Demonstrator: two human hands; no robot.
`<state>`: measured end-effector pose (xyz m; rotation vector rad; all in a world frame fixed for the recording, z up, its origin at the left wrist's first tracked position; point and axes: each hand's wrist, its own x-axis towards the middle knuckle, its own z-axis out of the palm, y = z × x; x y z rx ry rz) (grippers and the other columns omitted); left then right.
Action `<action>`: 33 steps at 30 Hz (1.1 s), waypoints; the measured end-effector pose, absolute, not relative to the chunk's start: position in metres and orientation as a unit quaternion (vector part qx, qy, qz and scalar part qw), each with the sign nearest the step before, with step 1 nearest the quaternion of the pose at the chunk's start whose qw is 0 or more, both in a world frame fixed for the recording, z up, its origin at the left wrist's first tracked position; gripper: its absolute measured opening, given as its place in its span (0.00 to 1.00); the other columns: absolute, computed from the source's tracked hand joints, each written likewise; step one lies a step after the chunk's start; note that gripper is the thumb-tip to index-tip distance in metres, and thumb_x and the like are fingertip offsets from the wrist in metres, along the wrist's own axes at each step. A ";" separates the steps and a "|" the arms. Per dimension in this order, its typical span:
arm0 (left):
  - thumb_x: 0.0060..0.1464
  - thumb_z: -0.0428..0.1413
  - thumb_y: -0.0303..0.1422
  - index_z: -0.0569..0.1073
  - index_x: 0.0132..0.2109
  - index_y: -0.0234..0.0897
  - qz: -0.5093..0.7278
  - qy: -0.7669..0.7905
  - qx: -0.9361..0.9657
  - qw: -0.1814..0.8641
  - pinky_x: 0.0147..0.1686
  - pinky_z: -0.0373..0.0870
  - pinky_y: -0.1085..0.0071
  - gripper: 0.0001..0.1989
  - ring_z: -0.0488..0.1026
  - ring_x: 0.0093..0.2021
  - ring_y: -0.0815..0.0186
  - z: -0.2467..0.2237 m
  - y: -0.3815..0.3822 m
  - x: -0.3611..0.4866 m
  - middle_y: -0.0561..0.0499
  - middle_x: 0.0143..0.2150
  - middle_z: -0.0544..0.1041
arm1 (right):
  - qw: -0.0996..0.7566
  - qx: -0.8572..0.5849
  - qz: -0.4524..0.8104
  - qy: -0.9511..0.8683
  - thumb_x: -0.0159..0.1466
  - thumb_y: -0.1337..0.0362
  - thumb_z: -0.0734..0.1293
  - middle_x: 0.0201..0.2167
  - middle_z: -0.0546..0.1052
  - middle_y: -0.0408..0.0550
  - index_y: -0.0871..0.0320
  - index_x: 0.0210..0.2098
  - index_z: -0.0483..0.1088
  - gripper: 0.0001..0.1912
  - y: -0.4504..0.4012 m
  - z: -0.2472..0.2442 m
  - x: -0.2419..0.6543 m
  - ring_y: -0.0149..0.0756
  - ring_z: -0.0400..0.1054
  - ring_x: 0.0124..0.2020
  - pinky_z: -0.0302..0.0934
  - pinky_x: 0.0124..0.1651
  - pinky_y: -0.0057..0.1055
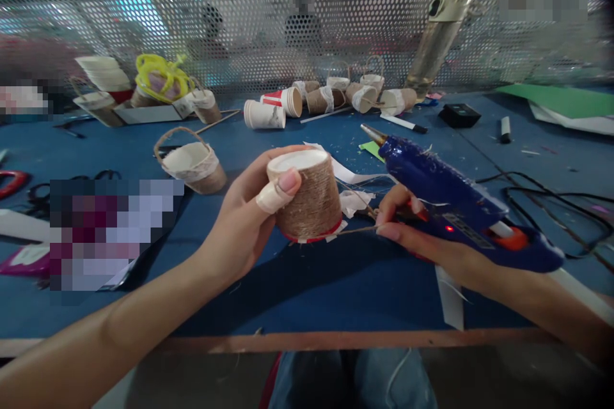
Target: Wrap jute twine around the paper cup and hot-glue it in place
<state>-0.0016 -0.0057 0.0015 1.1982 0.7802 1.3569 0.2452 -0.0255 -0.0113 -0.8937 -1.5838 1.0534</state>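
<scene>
My left hand (254, 214) is wrapped round a paper cup (314, 195) covered in brown twine, its thumb over the white rim. A red band with white bits shows along the cup's lower edge. From there a strand of twine (357, 231) runs to my right hand (407, 223), where thumb and finger pinch it. That same hand also holds a blue glue gun (441, 192), its nozzle pointing up and left and a small red light glowing on its side. A bandage (272, 198) is on my left thumb.
A twine-covered basket (194, 166) stands left of the held cup. More wrapped cups (326, 99), paper cups (265, 114) and a bottle (439, 38) line the back. Black cable (551, 195) lies right; scissors (43, 192) lie left. A white strip (449, 300) is near the front edge.
</scene>
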 end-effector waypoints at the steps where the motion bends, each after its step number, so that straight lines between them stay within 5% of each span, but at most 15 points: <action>1: 0.52 0.71 0.48 0.86 0.48 0.43 0.570 0.328 0.510 0.555 0.46 0.75 0.76 0.20 0.80 0.51 0.63 0.002 -0.006 -0.002 0.52 0.49 0.86 | 0.499 -0.365 0.430 -0.658 0.61 0.69 0.79 0.34 0.79 0.41 0.51 0.36 0.76 0.10 -0.026 -0.011 0.246 0.34 0.75 0.34 0.76 0.41 0.32; 9: 0.55 0.69 0.48 0.86 0.48 0.44 0.556 0.323 0.536 0.547 0.49 0.75 0.75 0.18 0.79 0.51 0.63 0.001 -0.005 -0.002 0.52 0.52 0.84 | 0.499 -0.358 0.426 -0.664 0.62 0.69 0.79 0.35 0.79 0.40 0.49 0.38 0.75 0.12 -0.024 -0.010 0.248 0.35 0.76 0.37 0.75 0.43 0.32; 15: 0.55 0.68 0.50 0.86 0.50 0.44 0.549 0.326 0.542 0.547 0.60 0.72 0.64 0.21 0.75 0.62 0.53 0.002 -0.006 -0.002 0.48 0.61 0.81 | 0.471 -0.371 0.424 -0.679 0.63 0.67 0.79 0.36 0.79 0.38 0.49 0.37 0.74 0.11 -0.021 -0.009 0.249 0.33 0.75 0.35 0.75 0.40 0.30; 21: 0.55 0.67 0.50 0.86 0.52 0.45 0.537 0.323 0.534 0.568 0.58 0.73 0.61 0.22 0.76 0.61 0.50 0.001 -0.008 -0.002 0.46 0.60 0.81 | 0.470 -0.376 0.400 -0.691 0.61 0.67 0.80 0.35 0.79 0.37 0.49 0.38 0.75 0.12 -0.022 -0.010 0.251 0.26 0.68 0.22 0.76 0.35 0.30; 27: 0.56 0.67 0.50 0.85 0.52 0.42 0.530 0.308 0.529 0.587 0.53 0.75 0.66 0.23 0.75 0.63 0.50 -0.002 -0.007 -0.004 0.45 0.65 0.79 | 0.491 -0.344 0.394 -0.697 0.61 0.71 0.80 0.36 0.80 0.37 0.48 0.39 0.73 0.15 -0.022 -0.009 0.248 0.31 0.78 0.35 0.77 0.43 0.31; 33: 0.56 0.67 0.49 0.85 0.53 0.42 0.520 0.309 0.517 0.606 0.47 0.75 0.69 0.23 0.79 0.53 0.55 -0.003 -0.008 -0.005 0.45 0.60 0.82 | 0.485 -0.350 0.389 -0.701 0.59 0.68 0.81 0.36 0.80 0.37 0.48 0.37 0.74 0.15 -0.021 -0.009 0.247 0.34 0.78 0.35 0.77 0.41 0.32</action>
